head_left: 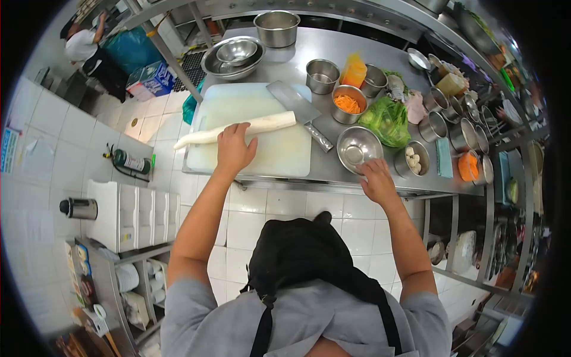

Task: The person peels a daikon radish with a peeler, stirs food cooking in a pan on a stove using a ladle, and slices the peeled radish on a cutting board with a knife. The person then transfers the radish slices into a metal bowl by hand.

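Long white root (270, 123), left of ctr in frame, is laid slantwise over the cutting board (273, 156), w/ its thin tip poking past the board's L edge. It is covered mid-length by the L hand (236, 147): fingers draped over the far side, thumb spread apart; whether it's gripped tight or just steadied can't be told. Metal bowl (357, 147), right of ctr, is touched at its near rim by the R hand (377, 178), fingers partly curled; whether the rim is pinched can't be made out.

Main risk, as judged: cleaver (292, 102) is laid across the board's R edge, blade by the root's thick end, handle out over the bench (333, 47). Contact btwn root & blade can't be confirmed, but if the root were rolled or shoved right, the blade could be knocked & swung round. Rolling is made likelier by the round shape, esp. w/ only 1 hand there. If the bowl were dragged nearer, it could be tipped off the bench edge; if pushed right, the pot (423, 163) of white pcs (412, 157) or bagged greens (383, 125) could be bumped
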Demonstrator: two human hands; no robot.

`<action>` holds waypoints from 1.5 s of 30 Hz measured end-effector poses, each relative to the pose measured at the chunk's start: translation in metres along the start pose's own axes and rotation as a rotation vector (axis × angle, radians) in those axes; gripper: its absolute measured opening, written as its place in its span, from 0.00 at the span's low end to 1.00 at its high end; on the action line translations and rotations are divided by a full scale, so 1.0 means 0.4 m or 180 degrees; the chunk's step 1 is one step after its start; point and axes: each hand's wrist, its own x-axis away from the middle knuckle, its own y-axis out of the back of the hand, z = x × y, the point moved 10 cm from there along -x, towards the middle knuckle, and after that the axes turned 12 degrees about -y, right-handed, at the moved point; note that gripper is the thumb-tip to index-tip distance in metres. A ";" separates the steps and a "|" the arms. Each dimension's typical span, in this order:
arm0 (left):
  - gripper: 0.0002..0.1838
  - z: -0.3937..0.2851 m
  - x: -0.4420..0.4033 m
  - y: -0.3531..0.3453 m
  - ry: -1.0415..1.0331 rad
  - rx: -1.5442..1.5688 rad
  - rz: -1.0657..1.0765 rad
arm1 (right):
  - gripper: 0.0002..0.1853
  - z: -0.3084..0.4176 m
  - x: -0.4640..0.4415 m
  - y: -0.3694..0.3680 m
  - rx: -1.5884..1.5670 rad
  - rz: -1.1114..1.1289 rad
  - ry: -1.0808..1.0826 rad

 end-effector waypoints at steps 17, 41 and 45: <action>0.28 0.031 -0.007 -0.115 -0.0536 -0.0537 0.0273 | 0.25 0.160 -0.348 -0.268 0.0090 0.0110 -0.0739; 0.14 -0.008 -0.183 -0.144 -0.1561 0.1808 0.0827 | 0.09 0.161 -0.152 -0.153 -0.1621 0.1054 -0.2985; 0.15 -0.020 -0.155 -0.173 -0.1586 0.1910 0.0986 | 0.06 0.298 -0.141 -0.062 -0.1232 0.0451 -0.2487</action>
